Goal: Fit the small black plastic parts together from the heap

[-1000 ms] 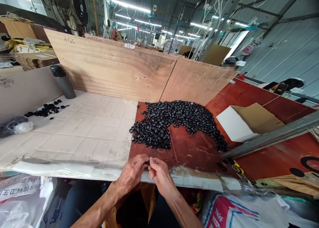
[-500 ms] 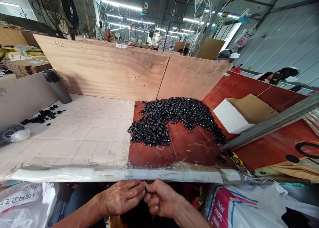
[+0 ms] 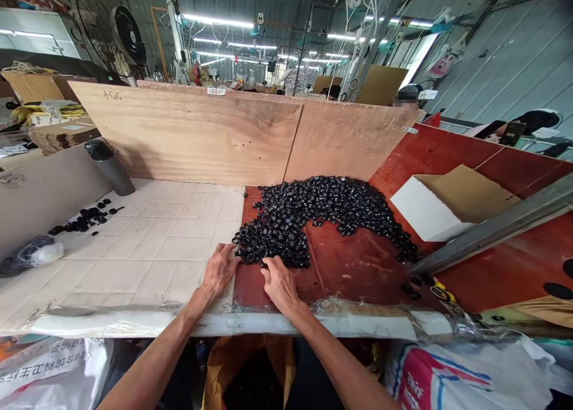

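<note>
Loosely spread, the fingers of left hand (image 3: 219, 272) and right hand (image 3: 278, 283) touch the pile of black rings (image 3: 308, 218).

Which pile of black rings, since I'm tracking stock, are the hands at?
The large pile on the red board; left hand and right hand touch its near edge. The small pile by the grey flask lies apart.

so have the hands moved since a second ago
Yes. The left hand and right hand have gone forward from the table edge and now touch the near side of the black ring pile.
</note>
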Demonstrator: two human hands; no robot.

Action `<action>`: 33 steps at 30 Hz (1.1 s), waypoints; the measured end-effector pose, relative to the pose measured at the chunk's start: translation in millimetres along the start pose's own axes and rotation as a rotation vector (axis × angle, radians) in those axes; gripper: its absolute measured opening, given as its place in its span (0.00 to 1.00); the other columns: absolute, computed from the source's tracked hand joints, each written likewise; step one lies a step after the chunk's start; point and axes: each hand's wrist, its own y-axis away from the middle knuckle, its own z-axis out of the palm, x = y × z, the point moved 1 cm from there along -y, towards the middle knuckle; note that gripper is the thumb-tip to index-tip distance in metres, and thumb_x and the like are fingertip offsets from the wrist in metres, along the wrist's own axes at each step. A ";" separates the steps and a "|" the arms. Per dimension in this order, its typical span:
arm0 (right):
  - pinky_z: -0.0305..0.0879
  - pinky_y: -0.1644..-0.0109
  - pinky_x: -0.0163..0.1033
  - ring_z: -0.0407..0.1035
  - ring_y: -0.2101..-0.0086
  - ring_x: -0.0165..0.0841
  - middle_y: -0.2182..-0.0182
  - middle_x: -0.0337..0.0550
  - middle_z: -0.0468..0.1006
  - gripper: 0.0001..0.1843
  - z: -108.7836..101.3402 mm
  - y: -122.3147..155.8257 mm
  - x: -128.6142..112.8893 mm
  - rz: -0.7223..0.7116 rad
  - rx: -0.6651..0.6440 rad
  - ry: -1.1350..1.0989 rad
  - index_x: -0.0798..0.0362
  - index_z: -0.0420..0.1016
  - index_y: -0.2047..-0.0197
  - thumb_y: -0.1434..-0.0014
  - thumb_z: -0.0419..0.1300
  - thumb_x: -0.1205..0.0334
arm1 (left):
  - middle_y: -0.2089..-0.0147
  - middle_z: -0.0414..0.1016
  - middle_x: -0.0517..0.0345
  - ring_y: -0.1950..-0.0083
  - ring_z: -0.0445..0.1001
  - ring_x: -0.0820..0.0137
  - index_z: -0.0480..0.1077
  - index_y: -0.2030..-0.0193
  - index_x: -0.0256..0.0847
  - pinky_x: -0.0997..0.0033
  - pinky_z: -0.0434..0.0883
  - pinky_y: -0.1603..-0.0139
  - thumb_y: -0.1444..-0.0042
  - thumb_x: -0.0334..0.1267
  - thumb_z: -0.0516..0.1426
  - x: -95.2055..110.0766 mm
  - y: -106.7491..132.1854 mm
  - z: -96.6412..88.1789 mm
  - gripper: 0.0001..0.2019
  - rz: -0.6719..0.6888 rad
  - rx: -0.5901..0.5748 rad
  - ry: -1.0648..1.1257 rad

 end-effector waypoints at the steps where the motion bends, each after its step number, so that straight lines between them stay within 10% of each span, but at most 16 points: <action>1: 0.64 0.65 0.36 0.72 0.66 0.37 0.60 0.46 0.75 0.13 2.9 0.9 -0.8 0.011 0.005 0.009 0.50 0.76 0.51 0.36 0.59 0.72 | 0.58 0.77 0.53 0.65 0.77 0.65 0.77 0.58 0.42 0.65 0.73 0.59 0.40 0.36 0.60 -2.3 -3.7 3.2 0.05 0.021 -0.029 0.004; 10: 0.65 0.62 0.37 0.72 0.64 0.38 0.59 0.46 0.74 0.08 -0.1 2.9 -4.7 0.025 0.028 -0.015 0.50 0.74 0.54 0.35 0.60 0.71 | 0.61 0.81 0.54 0.55 0.79 0.61 0.76 0.66 0.43 0.62 0.74 0.52 0.38 0.37 0.60 1.8 34.9 5.6 0.05 0.104 -0.159 0.086; 15: 0.68 0.54 0.42 0.72 0.59 0.42 0.60 0.47 0.76 0.08 -9.5 10.6 -4.0 -0.037 0.013 -0.095 0.50 0.72 0.56 0.38 0.60 0.71 | 0.60 0.82 0.56 0.62 0.80 0.63 0.75 0.53 0.45 0.63 0.76 0.56 0.39 0.38 0.63 5.4 55.0 5.1 0.08 -0.011 -0.063 0.144; 23: 0.75 0.56 0.39 0.77 0.58 0.37 0.54 0.48 0.79 0.09 -20.8 21.1 -12.7 0.090 -0.064 -0.701 0.50 0.79 0.53 0.35 0.59 0.63 | 0.50 0.82 0.54 0.50 0.82 0.61 0.77 0.49 0.48 0.62 0.77 0.45 0.37 0.37 0.61 12.3 59.7 -0.8 0.11 0.078 -0.061 0.273; 33: 0.77 0.55 0.41 0.78 0.62 0.37 0.61 0.44 0.82 0.14 -16.6 21.7 -32.7 0.374 -0.059 -0.926 0.51 0.77 0.55 0.43 0.69 0.54 | 0.56 0.85 0.55 0.53 0.84 0.64 0.75 0.50 0.41 0.63 0.78 0.45 0.49 0.41 0.73 19.3 62.4 -2.3 0.21 -0.308 -0.225 1.130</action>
